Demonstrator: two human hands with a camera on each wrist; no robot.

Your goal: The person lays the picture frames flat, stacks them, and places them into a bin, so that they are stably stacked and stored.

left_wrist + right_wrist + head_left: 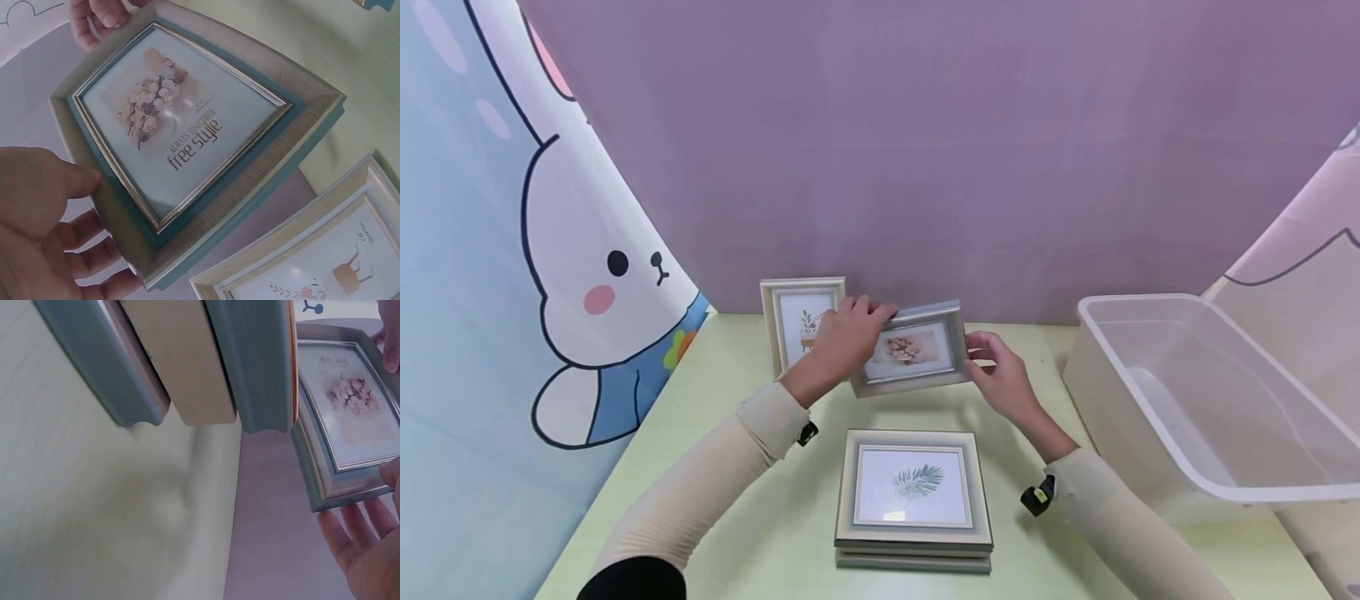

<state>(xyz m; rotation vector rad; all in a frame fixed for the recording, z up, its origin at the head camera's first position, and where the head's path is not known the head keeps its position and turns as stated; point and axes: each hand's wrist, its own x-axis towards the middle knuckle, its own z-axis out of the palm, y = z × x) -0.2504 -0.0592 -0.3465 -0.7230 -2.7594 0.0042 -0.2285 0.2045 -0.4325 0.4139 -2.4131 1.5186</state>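
Both hands hold a grey-brown picture frame (955, 337) sideways above the table, slightly tilted, with a flower photo inside. My left hand (848, 335) grips its left end; in the left wrist view the thumb (81, 181) lies on the front and the fingers go behind. At the opposite end my right hand (1003, 382) pinches the edge, thumb in front and fingers (353, 534) underneath. Left of it, a cream picture frame (775, 325) with a plant picture stands upright near the back wall, partly hidden by my left hand.
A stack of picture frames (913, 533), the top one showing a green leaf, lies on the pale green table (760, 533) near me. To the right stands a large white plastic bin (1120, 417). A purple backdrop (925, 167) rises behind the table.
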